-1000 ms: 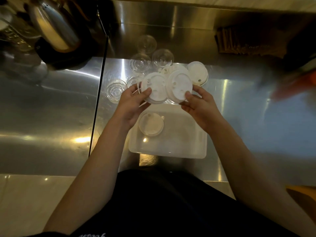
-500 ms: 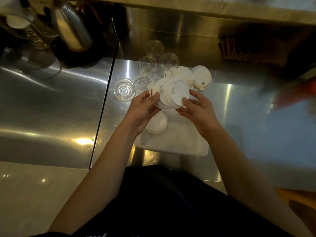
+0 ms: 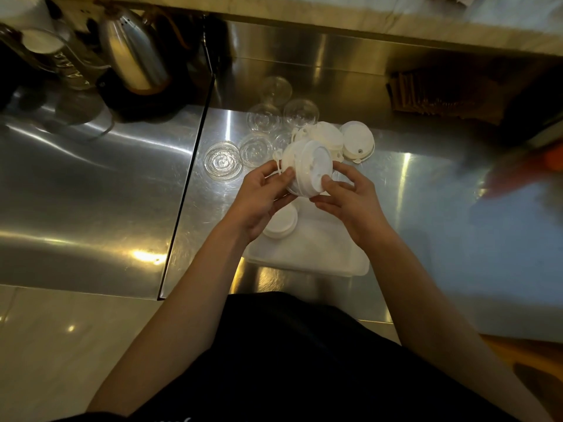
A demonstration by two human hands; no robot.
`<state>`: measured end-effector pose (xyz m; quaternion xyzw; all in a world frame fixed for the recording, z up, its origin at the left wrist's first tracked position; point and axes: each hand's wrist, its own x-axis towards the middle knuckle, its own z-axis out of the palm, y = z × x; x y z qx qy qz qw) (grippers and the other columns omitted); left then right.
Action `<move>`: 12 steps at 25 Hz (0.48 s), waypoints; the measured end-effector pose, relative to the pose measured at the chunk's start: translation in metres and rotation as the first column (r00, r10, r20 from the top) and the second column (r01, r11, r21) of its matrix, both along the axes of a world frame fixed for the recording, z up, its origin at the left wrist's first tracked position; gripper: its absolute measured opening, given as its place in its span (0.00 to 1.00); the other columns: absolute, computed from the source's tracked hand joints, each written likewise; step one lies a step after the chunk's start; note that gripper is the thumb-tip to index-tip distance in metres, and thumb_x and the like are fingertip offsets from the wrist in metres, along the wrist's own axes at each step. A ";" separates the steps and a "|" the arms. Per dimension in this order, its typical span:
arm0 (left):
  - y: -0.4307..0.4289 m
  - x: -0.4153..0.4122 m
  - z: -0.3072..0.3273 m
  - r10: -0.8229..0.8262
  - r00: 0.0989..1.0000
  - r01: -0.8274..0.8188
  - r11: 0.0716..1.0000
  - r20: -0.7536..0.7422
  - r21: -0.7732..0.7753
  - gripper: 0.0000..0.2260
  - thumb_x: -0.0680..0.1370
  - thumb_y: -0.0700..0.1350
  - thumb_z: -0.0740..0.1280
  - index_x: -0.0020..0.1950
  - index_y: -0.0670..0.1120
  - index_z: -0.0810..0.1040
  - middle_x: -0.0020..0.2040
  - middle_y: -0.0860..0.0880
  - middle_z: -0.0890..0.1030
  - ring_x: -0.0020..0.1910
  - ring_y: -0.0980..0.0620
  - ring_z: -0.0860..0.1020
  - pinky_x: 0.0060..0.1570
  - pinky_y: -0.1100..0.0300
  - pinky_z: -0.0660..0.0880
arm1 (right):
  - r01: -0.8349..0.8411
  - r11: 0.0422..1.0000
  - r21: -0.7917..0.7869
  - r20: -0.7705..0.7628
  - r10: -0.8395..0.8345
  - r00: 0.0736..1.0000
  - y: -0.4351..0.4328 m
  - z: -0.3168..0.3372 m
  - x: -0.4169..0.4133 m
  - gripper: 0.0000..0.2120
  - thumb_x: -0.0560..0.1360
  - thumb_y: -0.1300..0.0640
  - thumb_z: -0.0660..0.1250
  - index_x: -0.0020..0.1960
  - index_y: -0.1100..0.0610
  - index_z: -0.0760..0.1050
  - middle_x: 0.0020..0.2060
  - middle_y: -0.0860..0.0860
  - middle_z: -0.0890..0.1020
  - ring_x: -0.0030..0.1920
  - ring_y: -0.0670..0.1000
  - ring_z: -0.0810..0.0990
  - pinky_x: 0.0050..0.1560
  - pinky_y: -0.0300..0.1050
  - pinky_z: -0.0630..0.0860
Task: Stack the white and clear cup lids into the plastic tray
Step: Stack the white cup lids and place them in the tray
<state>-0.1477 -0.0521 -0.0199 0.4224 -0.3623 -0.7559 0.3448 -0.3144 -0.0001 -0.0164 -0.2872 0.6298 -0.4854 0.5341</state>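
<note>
The tray (image 3: 316,254) sat low in the middle, with one lid (image 3: 281,225) inside. Just above it, the left hand (image 3: 262,202) and right hand (image 3: 350,202) each gripped one end of a tilted white stack (image 3: 304,169). It might have slid apart, since only fingertips pinched it. Clear lids (image 3: 222,161) lay farther up, left of the hands.

Plastic tray (image 3: 320,254) half hidden; orange blur (image 3: 527,169) at right edge.
</note>
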 end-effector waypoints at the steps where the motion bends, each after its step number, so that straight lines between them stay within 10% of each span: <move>1: 0.001 -0.001 0.001 -0.006 1.000 0.006 1.000 0.003 -0.011 0.08 0.81 0.41 0.64 0.59 0.43 0.77 0.49 0.46 0.84 0.50 0.50 0.83 0.54 0.57 0.80 | 0.000 1.000 -0.002 -0.012 0.000 1.000 0.000 0.001 0.000 0.15 0.77 0.54 0.69 0.62 0.45 0.73 0.56 0.54 0.81 0.49 0.54 0.86 0.47 0.44 0.83; 12: 0.011 -0.001 0.008 0.035 0.997 -0.027 0.993 0.072 -0.111 0.12 0.82 0.44 0.62 0.63 0.40 0.77 0.51 0.46 0.84 0.53 0.49 0.83 0.52 0.55 0.81 | -0.024 0.999 -0.020 -0.031 0.024 0.999 0.004 0.002 0.004 0.17 0.78 0.51 0.68 0.65 0.41 0.72 0.56 0.52 0.82 0.50 0.53 0.85 0.44 0.40 0.79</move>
